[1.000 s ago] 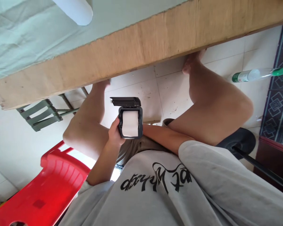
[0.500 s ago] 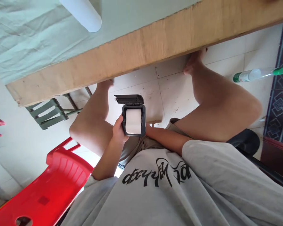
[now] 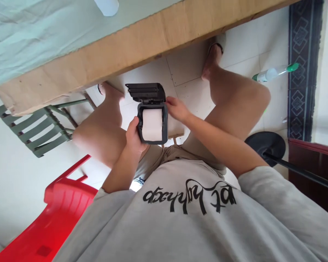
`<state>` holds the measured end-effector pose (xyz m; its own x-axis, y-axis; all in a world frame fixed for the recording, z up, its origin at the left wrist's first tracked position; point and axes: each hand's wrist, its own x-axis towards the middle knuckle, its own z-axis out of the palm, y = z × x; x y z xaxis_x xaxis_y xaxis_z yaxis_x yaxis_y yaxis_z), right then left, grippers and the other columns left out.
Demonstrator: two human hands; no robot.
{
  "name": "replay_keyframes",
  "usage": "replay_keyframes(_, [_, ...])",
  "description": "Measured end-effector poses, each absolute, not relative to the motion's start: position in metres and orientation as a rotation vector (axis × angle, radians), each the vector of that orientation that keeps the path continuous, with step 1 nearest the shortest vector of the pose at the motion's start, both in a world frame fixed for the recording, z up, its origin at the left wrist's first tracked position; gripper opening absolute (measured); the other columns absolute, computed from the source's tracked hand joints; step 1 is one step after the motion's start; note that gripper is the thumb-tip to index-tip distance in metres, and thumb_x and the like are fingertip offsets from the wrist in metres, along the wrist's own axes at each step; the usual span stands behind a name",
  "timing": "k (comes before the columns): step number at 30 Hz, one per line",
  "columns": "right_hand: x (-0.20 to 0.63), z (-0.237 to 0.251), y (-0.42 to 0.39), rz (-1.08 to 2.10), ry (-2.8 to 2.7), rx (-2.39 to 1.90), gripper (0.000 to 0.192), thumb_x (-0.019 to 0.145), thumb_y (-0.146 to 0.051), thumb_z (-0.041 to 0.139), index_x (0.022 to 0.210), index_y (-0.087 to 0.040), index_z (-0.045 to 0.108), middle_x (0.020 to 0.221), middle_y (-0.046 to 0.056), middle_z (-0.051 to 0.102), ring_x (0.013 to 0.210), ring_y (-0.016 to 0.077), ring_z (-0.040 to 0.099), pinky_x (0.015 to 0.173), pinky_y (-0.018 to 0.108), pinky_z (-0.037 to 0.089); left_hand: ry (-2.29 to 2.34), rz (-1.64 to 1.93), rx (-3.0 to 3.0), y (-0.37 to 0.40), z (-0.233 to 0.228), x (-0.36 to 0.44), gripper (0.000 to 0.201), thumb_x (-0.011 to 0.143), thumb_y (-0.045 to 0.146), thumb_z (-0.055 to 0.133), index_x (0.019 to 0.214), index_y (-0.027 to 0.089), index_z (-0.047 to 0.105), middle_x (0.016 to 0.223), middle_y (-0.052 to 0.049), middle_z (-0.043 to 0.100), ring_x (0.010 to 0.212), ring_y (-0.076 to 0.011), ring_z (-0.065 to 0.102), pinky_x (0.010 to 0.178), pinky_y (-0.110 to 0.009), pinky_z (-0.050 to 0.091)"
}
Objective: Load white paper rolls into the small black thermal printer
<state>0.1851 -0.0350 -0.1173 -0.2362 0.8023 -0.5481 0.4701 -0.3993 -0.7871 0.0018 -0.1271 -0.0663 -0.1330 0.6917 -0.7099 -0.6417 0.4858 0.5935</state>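
My left hand [image 3: 135, 137] grips a small black portable thermal printer [image 3: 154, 141] from its left side, thumb along the edge. The printer's lid [image 3: 147, 91] stands swung up at the far side. Inside the body lies a white paper roll [image 3: 152, 124], uncovered. My right hand [image 3: 177, 108] is at the printer's upper right corner, its fingers curled against the edge by the hinge. The fingertips are partly hidden there. The printer is held above my lap, between my knees.
A wooden table edge [image 3: 98, 60] with a pale green cloth [image 3: 43, 36] runs above my knees, a white cylinder [image 3: 108, 6] on it. At left are a green folding stool [image 3: 38, 131] and a red plastic chair [image 3: 62, 203]. A green-capped bottle [image 3: 273, 74] and a black round base [image 3: 265, 147] are at right.
My right hand has come up from behind the printer to its upper right corner. The printer has risen slightly and looks larger. The whole view has shifted.
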Motion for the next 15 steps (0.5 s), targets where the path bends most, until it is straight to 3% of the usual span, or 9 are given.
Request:
replay_keyframes(4, [0.187, -0.079, -0.039, 1.467, -1.358, -1.809, 0.016, 0.106, -0.026, 0.044, 0.1, -0.02, 0.058, 0.091, 0.001, 0.062, 0.082, 0.0107, 0.054, 0.078, 0.024, 0.045, 1.207, 1.102, 0.084, -0.139, -0.071, -0.005, 0.039, 0.095, 0.059, 0.071, 0.103, 0.022, 0.079, 0.1, -0.004, 0.086, 0.123, -0.0304, 0.081, 0.096, -0.037, 0.072])
replay_keyframes(9, [0.186, 0.007, -0.039, 1.255, -1.669, -1.626, 0.007, 0.102, -0.026, 0.048, 0.097, -0.023, 0.053, 0.098, 0.002, 0.063, 0.091, 0.0128, 0.057, 0.086, 0.027, 0.048, 1.117, 1.0, 0.14, -0.15, -0.067, -0.019, 0.034, 0.086, 0.057, 0.084, 0.103, 0.028, 0.08, 0.107, -0.002, 0.086, 0.127, -0.0289, 0.079, 0.096, -0.035, 0.071])
replay_keyframes(12, [0.178, 0.055, -0.046, 1.106, -1.952, -1.645, 0.013, 0.098, -0.02, 0.05, 0.107, -0.023, 0.058, 0.11, 0.003, 0.068, 0.1, 0.0134, 0.06, 0.093, 0.028, 0.048, 1.13, 0.993, 0.184, -0.149, -0.062, -0.024, 0.036, 0.083, 0.059, 0.087, 0.102, 0.029, 0.08, 0.109, -0.002, 0.086, 0.13, -0.0298, 0.077, 0.096, -0.036, 0.071])
replay_keyframes(15, [0.179, 0.083, -0.052, 0.98, -2.175, -1.434, 0.03, 0.097, -0.029, 0.051, 0.121, -0.018, 0.065, 0.112, 0.004, 0.067, 0.103, 0.0135, 0.06, 0.09, 0.027, 0.047, 1.195, 1.072, 0.2, -0.146, -0.061, -0.021, 0.034, 0.085, 0.056, 0.085, 0.101, 0.027, 0.079, 0.106, -0.002, 0.086, 0.131, -0.0287, 0.077, 0.098, -0.033, 0.07])
